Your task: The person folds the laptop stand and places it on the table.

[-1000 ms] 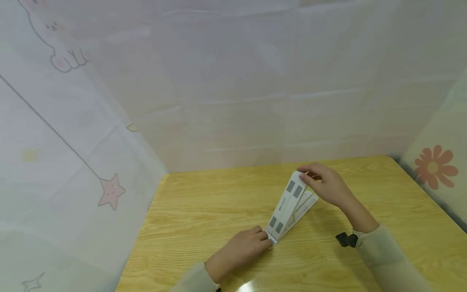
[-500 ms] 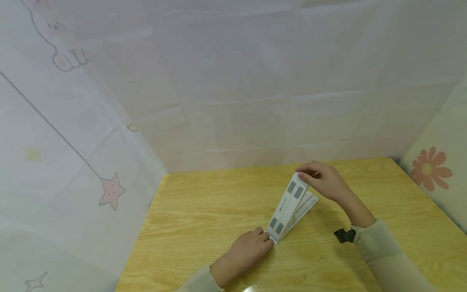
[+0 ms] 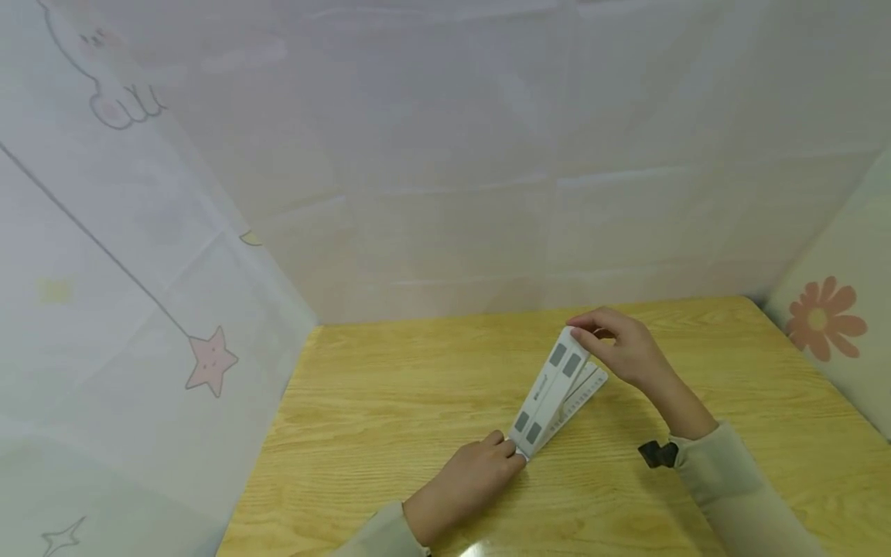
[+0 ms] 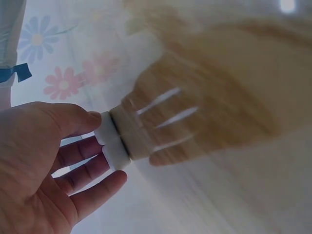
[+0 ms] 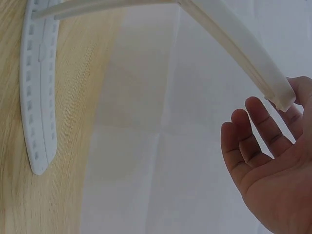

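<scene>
A white folding laptop stand (image 3: 551,387) is partly unfolded on the table, its upper arm with grey pads raised at a slant. Its lower arm, lined with slots (image 5: 36,97), lies along the wood. My left hand (image 3: 469,478) holds the near joined end; in the left wrist view, thumb and fingers pinch the two white end pieces (image 4: 113,141). At the far raised tip, my right hand (image 3: 623,348) pinches the upper arm between thumb and index finger. From the right wrist view, the other fingers of that hand (image 5: 278,165) stand loosely bent, off the stand.
The yellow wood-grain table (image 3: 362,402) has a glossy top that reflects my left hand. A pale cloth wall (image 3: 445,193) rises behind its far edge. Printed cloth with a pink star (image 3: 212,361) stands at the left, and one with a red flower (image 3: 826,318) at the right.
My left hand has shifted slightly to the right and covers more of the near end of the stand. My right hand keeps its pinch on the raised tip, almost still.
</scene>
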### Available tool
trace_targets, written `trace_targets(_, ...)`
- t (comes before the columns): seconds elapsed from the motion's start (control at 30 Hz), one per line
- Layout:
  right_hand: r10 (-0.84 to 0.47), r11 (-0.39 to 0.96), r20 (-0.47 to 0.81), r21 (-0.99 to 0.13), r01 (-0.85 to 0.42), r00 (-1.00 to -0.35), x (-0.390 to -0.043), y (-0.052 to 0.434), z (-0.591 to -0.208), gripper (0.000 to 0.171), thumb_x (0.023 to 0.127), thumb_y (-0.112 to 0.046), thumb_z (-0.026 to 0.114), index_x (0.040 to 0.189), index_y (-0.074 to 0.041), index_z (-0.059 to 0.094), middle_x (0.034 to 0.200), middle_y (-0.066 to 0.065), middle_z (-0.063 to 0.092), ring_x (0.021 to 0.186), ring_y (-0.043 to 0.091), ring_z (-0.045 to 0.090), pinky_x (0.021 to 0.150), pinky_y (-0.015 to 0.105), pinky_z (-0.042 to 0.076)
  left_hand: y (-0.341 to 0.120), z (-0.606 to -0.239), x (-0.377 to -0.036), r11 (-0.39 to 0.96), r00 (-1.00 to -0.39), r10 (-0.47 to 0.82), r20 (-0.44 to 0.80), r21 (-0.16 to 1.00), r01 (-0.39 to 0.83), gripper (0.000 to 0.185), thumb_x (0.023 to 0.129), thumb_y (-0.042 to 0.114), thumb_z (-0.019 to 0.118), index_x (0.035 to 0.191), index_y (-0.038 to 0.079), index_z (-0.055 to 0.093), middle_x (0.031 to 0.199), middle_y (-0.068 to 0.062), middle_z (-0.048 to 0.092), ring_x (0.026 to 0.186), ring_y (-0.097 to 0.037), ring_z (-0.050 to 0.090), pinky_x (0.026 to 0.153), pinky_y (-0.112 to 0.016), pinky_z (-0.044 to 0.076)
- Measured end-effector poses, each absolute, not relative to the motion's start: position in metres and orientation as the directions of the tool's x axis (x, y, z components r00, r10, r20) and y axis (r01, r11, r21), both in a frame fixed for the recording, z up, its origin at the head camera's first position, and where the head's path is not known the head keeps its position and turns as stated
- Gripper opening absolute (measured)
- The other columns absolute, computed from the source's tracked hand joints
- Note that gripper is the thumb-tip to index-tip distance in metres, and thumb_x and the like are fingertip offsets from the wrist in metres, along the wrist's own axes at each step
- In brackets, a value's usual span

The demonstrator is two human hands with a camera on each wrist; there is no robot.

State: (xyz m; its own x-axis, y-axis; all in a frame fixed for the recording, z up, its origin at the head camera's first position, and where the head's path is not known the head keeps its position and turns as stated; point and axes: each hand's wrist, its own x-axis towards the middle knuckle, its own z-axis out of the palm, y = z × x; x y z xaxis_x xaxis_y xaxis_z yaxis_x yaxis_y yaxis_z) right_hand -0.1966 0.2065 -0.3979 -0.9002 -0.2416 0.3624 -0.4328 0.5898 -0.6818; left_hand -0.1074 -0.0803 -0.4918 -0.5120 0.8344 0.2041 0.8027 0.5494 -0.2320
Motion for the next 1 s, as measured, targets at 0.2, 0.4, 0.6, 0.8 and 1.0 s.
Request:
trace_targets(0.2, -0.224, 0.589, 0.421, -0.660, -0.466, -0.879, -0.194, 0.207, -0.400, 0.019, 0.100, -0.022, 0.066, 0.115, -0.013, 0.074, 0.107, 0.001, 0.071, 0.090, 0.018, 0.066, 0.074, 0.031, 0.056, -0.081, -0.492, -0.109, 0.528, -0.487, 0.848, 0.209, -0.265, 0.807, 0.010, 0.090, 0.022, 0.075, 0.094, 0.024, 0.067, 0.094, 0.009, 0.064, 0.081, -0.008, 0.054, 0.053, -0.013, 0.043)
trace_targets(0.4, -0.209, 0.601, 0.483, -0.623, -0.501, -0.851, -0.189, 0.206, -0.400, 0.016, 0.099, -0.016, 0.067, 0.112, -0.012, 0.076, 0.103, 0.000, 0.072, 0.087, 0.013, 0.064, 0.069, 0.029, 0.055, -0.085, -0.497, -0.116, 0.497, -0.459, 0.867, 0.194, -0.279, 0.822, 0.011, 0.090, 0.022, 0.076, 0.095, 0.024, 0.068, 0.097, 0.009, 0.065, 0.083, -0.008, 0.055, 0.056, -0.014, 0.046)
trace_targets(0.6, -0.178, 0.619, 0.476, -0.627, -0.474, -0.861, -0.185, 0.204, -0.399, 0.016, 0.100, -0.016, 0.066, 0.112, -0.011, 0.075, 0.103, 0.002, 0.071, 0.086, 0.016, 0.065, 0.069, 0.028, 0.055, -0.093, -0.498, -0.128, 0.472, -0.437, 0.880, 0.185, -0.240, 0.848, 0.011, 0.091, 0.023, 0.076, 0.097, 0.025, 0.068, 0.097, 0.009, 0.064, 0.084, -0.008, 0.054, 0.059, -0.012, 0.046)
trace_targets(0.8, -0.152, 0.632, 0.461, -0.635, -0.445, -0.874, -0.182, 0.202, -0.399, 0.018, 0.101, -0.018, 0.064, 0.114, -0.010, 0.074, 0.103, 0.003, 0.071, 0.088, 0.019, 0.067, 0.070, 0.026, 0.054, -0.102, -0.494, -0.141, 0.464, -0.432, 0.883, 0.183, -0.195, 0.864, 0.007, 0.094, 0.026, 0.073, 0.100, 0.027, 0.069, 0.098, 0.010, 0.064, 0.088, -0.006, 0.055, 0.065, -0.010, 0.048)
trace_targets(1.0, -0.125, 0.648, 0.466, -0.630, -0.428, -0.876, -0.178, 0.199, -0.398, 0.019, 0.101, -0.019, 0.065, 0.114, -0.008, 0.073, 0.102, 0.005, 0.071, 0.088, 0.022, 0.068, 0.070, 0.027, 0.054, -0.109, -0.495, -0.156, 0.416, -0.392, 0.907, 0.153, -0.196, 0.888, 0.006, 0.099, 0.028, 0.067, 0.104, 0.028, 0.069, 0.100, 0.011, 0.064, 0.088, -0.006, 0.054, 0.069, -0.011, 0.048)
